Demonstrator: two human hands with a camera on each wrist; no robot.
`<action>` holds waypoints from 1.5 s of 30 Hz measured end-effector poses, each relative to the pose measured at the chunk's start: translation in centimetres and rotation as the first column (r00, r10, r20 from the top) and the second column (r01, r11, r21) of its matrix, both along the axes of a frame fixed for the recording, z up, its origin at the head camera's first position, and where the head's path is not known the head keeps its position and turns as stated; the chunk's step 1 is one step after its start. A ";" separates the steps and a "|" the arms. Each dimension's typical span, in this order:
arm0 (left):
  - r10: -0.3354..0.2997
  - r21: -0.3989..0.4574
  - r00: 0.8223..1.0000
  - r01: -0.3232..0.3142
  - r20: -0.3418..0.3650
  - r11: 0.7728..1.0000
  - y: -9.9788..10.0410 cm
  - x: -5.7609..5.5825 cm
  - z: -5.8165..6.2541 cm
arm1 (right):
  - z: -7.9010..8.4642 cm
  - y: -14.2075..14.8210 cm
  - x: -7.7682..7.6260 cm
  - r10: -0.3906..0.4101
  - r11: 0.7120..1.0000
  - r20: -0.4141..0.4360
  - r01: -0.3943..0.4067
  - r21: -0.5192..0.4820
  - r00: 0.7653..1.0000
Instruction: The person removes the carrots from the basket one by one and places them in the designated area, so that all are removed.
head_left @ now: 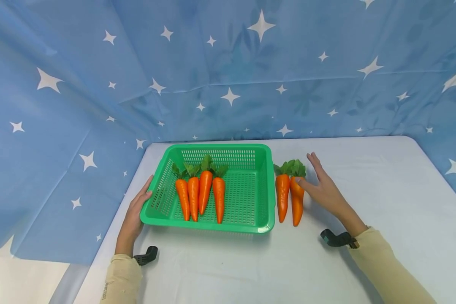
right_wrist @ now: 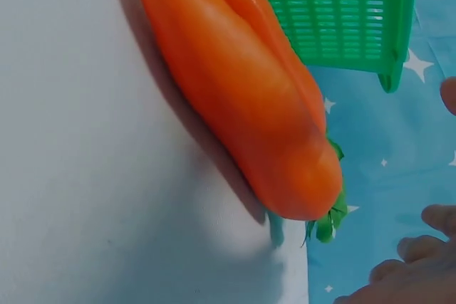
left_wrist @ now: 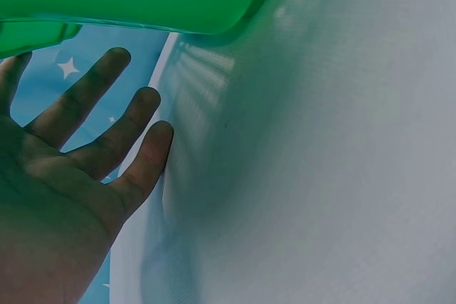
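A green plastic basket (head_left: 209,225) stands on the table, several orange carrots (head_left: 205,192) with leafy tops lying side by side in its left half. At its left rim is my left hand (head_left: 134,213); the left wrist view shows those fingers (left_wrist: 135,126) straight and spread below the basket's side. Two more carrots lie just right of the basket, the inner carrot (head_left: 282,198) beside the outer carrot (head_left: 297,204). My right hand (head_left: 328,192) hovers by the outer one with fingers extended, its thumb over the upper end. Whether the thumb touches it, I cannot tell.
A white cloth covers the table (head_left: 220,266). Behind it and along the left hangs a blue curtain (head_left: 197,50) with white stars. A black wrist device (head_left: 148,256) sits at the left wrist, and another black device (head_left: 334,238) at the right.
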State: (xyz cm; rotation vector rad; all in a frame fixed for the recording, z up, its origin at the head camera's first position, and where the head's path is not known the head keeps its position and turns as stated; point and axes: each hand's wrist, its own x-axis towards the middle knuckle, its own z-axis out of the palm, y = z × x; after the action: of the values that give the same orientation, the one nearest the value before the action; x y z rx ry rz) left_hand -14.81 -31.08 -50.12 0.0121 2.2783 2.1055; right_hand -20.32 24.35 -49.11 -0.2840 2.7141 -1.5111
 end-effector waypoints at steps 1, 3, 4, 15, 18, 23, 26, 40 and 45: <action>0.001 0.000 1.000 -0.001 0.000 1.000 -0.1 0.0 0.0 | 0.0 -0.1 0.0 -0.001 1.000 -0.007 0.001 -0.011 1.000; 0.006 -0.003 1.000 -0.006 0.002 1.000 -0.2 0.1 0.1 | 0.0 -0.3 0.0 -0.007 0.999 -0.025 0.006 -0.037 1.000; 0.007 -0.004 1.000 -0.007 0.001 1.000 -0.2 0.1 0.1 | 0.0 -0.3 0.0 -0.009 0.998 -0.033 0.007 -0.055 0.999; 0.016 -0.038 1.000 -0.016 0.000 0.999 0.2 0.1 0.2 | 0.0 -0.5 0.0 -0.063 0.984 -0.109 0.044 -0.175 0.992; 0.014 -0.018 1.000 -0.014 0.003 1.000 0.3 0.1 0.1 | 0.1 -0.7 0.2 -0.090 0.976 -0.119 0.063 -0.210 0.989; 0.014 -0.006 1.000 -0.014 0.002 1.000 0.2 0.0 0.0 | 0.4 -1.2 0.1 -0.114 0.968 -0.138 0.079 -0.238 0.984; 0.010 -0.001 1.000 -0.010 0.000 1.000 0.2 0.0 0.0 | 0.8 -1.4 0.0 -0.116 0.971 -0.153 0.080 -0.226 0.981; 0.008 -0.034 1.000 -0.008 -0.009 0.999 0.2 0.2 -0.1 | 2.8 -3.1 -0.5 -0.103 0.960 -0.140 0.062 -0.272 0.985; 0.005 -0.059 1.000 -0.005 -0.015 0.998 0.2 0.2 0.2 | 3.6 -4.0 -0.8 -0.072 0.957 -0.138 0.029 -0.288 0.988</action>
State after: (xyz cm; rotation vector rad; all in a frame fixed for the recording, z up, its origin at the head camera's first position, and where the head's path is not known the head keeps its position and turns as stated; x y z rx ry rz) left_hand -14.59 -30.92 -49.96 0.0203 2.3500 2.0466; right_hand -21.13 20.36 -45.51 -0.3474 2.6199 -1.9751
